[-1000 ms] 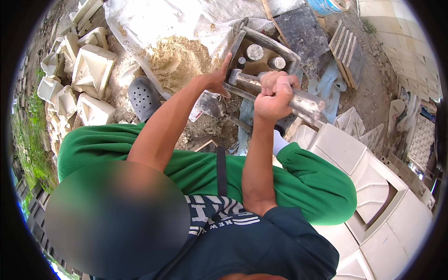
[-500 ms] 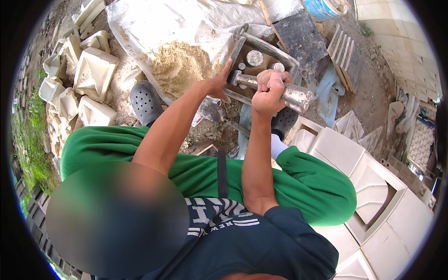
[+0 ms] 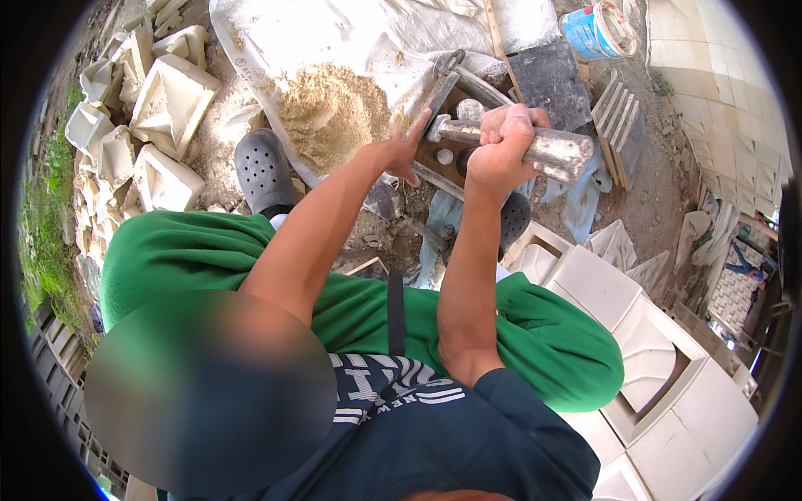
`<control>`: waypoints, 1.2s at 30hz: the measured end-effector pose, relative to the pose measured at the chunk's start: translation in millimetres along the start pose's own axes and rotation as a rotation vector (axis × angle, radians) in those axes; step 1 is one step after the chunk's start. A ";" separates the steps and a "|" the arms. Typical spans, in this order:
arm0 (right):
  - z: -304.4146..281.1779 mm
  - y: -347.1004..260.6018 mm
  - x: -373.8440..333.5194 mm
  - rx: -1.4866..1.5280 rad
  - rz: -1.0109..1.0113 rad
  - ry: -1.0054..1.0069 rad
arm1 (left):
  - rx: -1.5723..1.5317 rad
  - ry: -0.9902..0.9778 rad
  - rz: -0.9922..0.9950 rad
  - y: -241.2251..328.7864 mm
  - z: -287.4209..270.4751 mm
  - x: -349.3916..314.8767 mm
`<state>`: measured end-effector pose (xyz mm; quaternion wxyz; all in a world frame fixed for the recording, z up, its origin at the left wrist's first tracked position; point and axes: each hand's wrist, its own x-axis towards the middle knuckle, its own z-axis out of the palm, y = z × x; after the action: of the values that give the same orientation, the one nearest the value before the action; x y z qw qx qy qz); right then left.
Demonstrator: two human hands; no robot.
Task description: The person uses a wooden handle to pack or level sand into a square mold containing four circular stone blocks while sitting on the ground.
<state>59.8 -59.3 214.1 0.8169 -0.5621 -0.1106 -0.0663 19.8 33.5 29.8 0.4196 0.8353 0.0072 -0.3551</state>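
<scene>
My right hand (image 3: 505,150) is closed round the thick middle of a whitish, dirt-caked tamper (image 3: 568,156). It is held roughly level, its narrow end with a small flat head pointing left. Beneath it lies a rectangular mould box (image 3: 483,86) with several round pale cylinders (image 3: 469,109) standing inside. Part of the box is hidden by the tamper and my right hand. My left hand (image 3: 393,157) rests against the box's left wall, fingers stretched out, the thumb side apart. A pile of tan sand (image 3: 330,117) lies on a white sheet (image 3: 292,29) just beyond that hand.
Broken pale cast blocks (image 3: 175,104) are heaped at the left. Stacked hollow blocks (image 3: 606,284) stand close at the right. A blue-and-white bucket (image 3: 597,33), a dark board (image 3: 547,79) and a slatted wooden piece (image 3: 614,125) lie at the far right. A trowel-like blade (image 3: 384,200) is near my left hand.
My right hand has lifted the tamper slightly and shifted it rightward. My left hand stays on the box wall. The whole view has shifted a little.
</scene>
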 end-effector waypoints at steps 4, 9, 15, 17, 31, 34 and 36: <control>-3.4 40.5 12.2 -0.141 -0.101 0.061 | 0.061 -0.020 0.017 -1.0 2.3 3.6; 13.2 20.4 34.1 -0.136 -0.048 -0.009 | 0.052 0.017 0.011 1.7 -1.6 -0.4; -0.1 50.0 43.8 -0.220 -0.081 0.000 | 0.020 -0.042 0.007 13.0 -4.9 -4.4; 0.2 45.9 48.4 -0.247 -0.066 -0.101 | 0.030 0.005 0.018 4.1 0.6 -3.7; -12.9 22.4 65.8 0.098 -0.076 0.100 | -0.013 0.004 0.036 0.9 -1.3 0.1; -13.9 39.0 69.3 0.112 -0.060 0.118 | -0.012 0.002 0.049 -1.6 1.7 3.0; -19.1 38.9 75.0 0.050 0.001 0.060 | -0.004 0.005 0.059 2.7 -0.9 4.1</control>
<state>143.4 -61.9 191.6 0.8337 -0.5393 -0.0872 -0.0800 24.2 31.2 29.6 0.4314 0.8352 -0.0156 -0.3407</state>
